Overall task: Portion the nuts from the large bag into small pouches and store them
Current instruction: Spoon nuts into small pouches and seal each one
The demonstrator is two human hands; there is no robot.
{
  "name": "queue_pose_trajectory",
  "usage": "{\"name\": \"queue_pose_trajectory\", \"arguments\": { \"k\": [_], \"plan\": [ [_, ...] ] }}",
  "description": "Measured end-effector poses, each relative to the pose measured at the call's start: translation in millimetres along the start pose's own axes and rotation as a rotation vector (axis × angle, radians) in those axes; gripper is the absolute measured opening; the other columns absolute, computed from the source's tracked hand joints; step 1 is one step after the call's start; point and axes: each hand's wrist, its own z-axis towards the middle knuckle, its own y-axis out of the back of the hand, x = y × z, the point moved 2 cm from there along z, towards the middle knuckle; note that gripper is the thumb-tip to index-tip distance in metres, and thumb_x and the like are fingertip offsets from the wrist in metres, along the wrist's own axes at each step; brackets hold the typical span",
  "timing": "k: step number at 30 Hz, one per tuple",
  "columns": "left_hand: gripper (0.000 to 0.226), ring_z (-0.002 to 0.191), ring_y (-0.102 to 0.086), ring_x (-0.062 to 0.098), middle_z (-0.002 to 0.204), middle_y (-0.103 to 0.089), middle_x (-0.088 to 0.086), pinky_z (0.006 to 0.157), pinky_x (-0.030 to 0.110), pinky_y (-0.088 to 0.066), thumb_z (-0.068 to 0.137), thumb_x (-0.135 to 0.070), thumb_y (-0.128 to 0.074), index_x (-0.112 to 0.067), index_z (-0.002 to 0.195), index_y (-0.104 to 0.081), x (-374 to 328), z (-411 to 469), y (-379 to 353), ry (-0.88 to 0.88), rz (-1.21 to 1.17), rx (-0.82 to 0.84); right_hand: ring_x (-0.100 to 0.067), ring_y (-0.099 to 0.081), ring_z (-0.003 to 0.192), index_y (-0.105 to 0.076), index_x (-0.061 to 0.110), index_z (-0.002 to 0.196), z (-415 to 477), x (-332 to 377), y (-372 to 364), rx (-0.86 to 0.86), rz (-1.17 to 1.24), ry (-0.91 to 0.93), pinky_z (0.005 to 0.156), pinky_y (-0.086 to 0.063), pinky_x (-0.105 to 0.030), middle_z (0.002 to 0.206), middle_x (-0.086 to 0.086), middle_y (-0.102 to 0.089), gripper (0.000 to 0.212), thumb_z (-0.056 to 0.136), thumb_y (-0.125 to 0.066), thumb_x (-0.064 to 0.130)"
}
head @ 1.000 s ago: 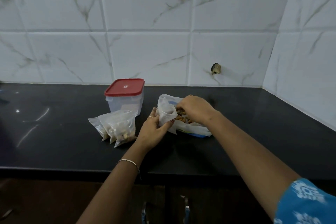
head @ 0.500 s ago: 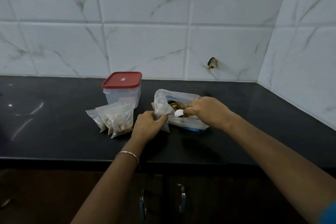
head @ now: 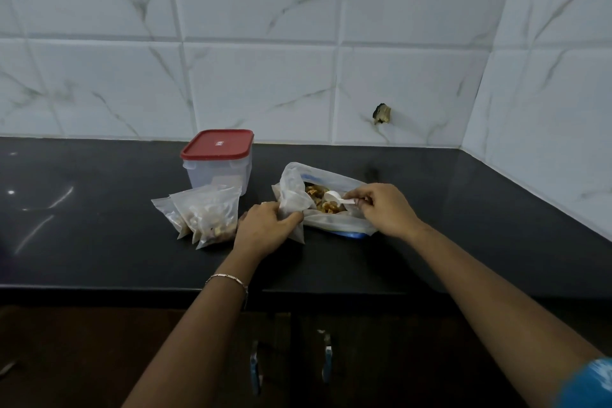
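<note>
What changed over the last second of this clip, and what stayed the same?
The right hand drew back out of the large bag to the right and now pinches the handle of a white spoon, its bowl over the nuts. The left hand still grips the small pouch; filled pouches and red-lidded container stayed put.

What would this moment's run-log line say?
step: scooping nuts | left hand: grips small pouch | right hand: pinches white scoop in large bag | filled pouches: beside container
</note>
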Motion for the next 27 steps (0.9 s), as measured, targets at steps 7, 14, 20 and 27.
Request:
{"name": "queue_pose_trajectory", "arguments": {
  "k": [7, 14, 20, 27],
  "plan": [
    [0.04, 0.087, -0.064, 0.021, 0.084, -0.069, 0.002, 0.095, 0.048, -0.047, 0.084, -0.058, -0.055, -0.019, 0.081, -0.065, 3, 4, -2, -0.008, 0.028, 0.03, -0.007, -0.068, 0.086, -0.071, 0.005, 0.112, -2, -5, -1, 0.176, 0.669, -0.339, 0.063, -0.05, -0.01, 0.115, -0.01, -0.066, 0.027, 0.094, -0.054, -0.003],
    [0.042, 0.086, -0.063, 0.019, 0.079, -0.067, -0.001, 0.097, 0.049, -0.045, 0.089, -0.055, -0.054, -0.017, 0.082, -0.068, 3, 6, -3, -0.022, 0.029, 0.022, -0.006, -0.064, 0.072, -0.076, 0.011, 0.094, 0, 0, -1, 0.206, 0.679, -0.441, 0.06, -0.05, -0.012, 0.095, -0.007, -0.07, 0.028, 0.089, -0.055, -0.006],
    [0.037, 0.083, -0.059, 0.017, 0.071, -0.059, -0.01, 0.103, 0.053, -0.039, 0.091, -0.055, -0.051, -0.027, 0.069, -0.058, 4, 10, -4, -0.047, 0.039, 0.047, -0.005, -0.059, 0.067, -0.076, 0.01, 0.09, -2, 8, 1, 0.227, 0.633, -0.477, 0.049, -0.044, -0.009, 0.096, -0.005, -0.068, 0.029, 0.089, -0.051, -0.005],
    [0.043, 0.098, -0.061, 0.02, 0.091, -0.065, -0.004, 0.108, 0.054, -0.035, 0.09, -0.061, -0.048, -0.022, 0.092, -0.065, 6, 13, -7, -0.043, -0.024, 0.123, -0.006, -0.061, 0.059, -0.078, 0.007, 0.091, 3, 11, -6, 0.217, 0.689, -0.589, 0.056, -0.052, -0.013, 0.097, -0.01, -0.072, 0.028, 0.088, -0.053, -0.004]
  ]
}}
